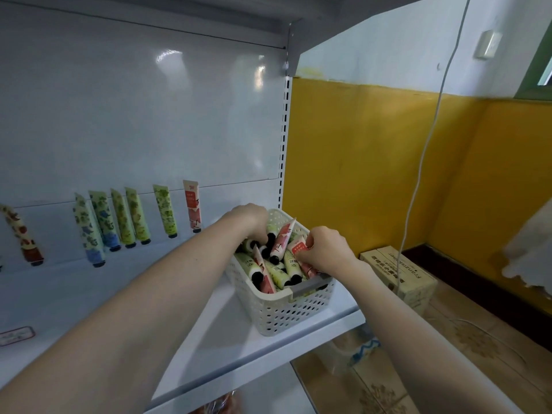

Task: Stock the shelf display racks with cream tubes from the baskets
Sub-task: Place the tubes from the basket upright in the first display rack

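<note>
White perforated plastic surrounds both your hands. In the head view the basket [280,312] sits at the right end of the shelf [209,333], packed with cream tubes [276,271] in green and pink, with black caps. Your right hand [325,249] has its fingers curled, pinching a pink tube [298,248] near the basket's right wall. Your left hand [248,218] is plunged in at the far rim with its fingers hidden among the tubes, so I cannot tell whether it grips anything. Along the back panel a row of tubes [136,216] stands cap-down, with bare shelf between that row and the basket. You look to be at the picking step. Next, lift the pinched tube free without dragging its neighbours, then stand it cap-down beside the row.
</note>
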Available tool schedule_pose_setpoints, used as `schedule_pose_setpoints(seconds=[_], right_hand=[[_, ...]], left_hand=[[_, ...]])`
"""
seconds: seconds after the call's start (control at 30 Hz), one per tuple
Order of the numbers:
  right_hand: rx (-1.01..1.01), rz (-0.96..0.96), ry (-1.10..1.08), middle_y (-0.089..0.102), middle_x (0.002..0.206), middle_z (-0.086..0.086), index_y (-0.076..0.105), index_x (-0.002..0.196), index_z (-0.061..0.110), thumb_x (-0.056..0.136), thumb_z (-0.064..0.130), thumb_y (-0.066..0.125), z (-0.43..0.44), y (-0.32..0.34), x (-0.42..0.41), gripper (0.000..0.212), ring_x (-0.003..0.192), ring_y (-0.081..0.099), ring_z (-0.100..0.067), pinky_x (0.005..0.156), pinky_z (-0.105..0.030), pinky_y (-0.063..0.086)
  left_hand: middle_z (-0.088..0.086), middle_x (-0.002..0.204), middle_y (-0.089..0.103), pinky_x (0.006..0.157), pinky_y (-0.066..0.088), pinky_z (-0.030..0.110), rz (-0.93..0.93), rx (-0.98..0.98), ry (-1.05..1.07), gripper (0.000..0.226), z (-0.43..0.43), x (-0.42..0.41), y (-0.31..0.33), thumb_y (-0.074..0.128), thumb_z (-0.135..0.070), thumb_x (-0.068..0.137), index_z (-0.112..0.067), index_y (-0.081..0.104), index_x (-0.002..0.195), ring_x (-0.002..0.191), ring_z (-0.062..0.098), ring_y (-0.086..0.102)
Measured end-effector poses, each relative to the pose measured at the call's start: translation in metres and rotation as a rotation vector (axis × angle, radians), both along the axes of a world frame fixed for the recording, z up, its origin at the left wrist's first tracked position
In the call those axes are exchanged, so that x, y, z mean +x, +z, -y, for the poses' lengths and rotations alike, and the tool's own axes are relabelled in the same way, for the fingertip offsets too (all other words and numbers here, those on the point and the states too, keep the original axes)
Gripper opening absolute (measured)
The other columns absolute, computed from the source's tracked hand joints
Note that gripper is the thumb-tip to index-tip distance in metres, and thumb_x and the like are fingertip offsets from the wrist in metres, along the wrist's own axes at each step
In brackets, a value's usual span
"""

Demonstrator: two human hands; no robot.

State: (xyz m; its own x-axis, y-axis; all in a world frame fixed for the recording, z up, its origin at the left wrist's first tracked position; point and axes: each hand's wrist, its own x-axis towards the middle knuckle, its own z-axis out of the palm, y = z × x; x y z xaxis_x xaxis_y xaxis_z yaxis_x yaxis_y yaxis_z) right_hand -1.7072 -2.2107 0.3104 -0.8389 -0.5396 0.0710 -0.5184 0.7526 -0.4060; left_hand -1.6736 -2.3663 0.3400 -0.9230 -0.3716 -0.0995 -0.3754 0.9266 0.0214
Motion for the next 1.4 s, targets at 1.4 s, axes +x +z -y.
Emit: schedule_pose_setpoints(seconds=[1.4], right_hand=[[-0.818, 0.218, 0.051, 0.068, 0.095, -0.015, 0.057, 0.091, 0.008, 0.083, 0.013, 0.067, 0.143, 0.042, 0.070, 0.014, 0.079, 0.069, -0.025, 0.069, -0.033, 0.058]], left_hand=[[0.015, 0.074, 0.056, 0.034, 0.029, 0.019, -1.096, 1.500, 0.508, 0.017, 0.029, 0.289, -0.084, 0.041, -0.005, 0.096, 0.001, 0.054, 0.105, 0.045, 0.015, 0.042]])
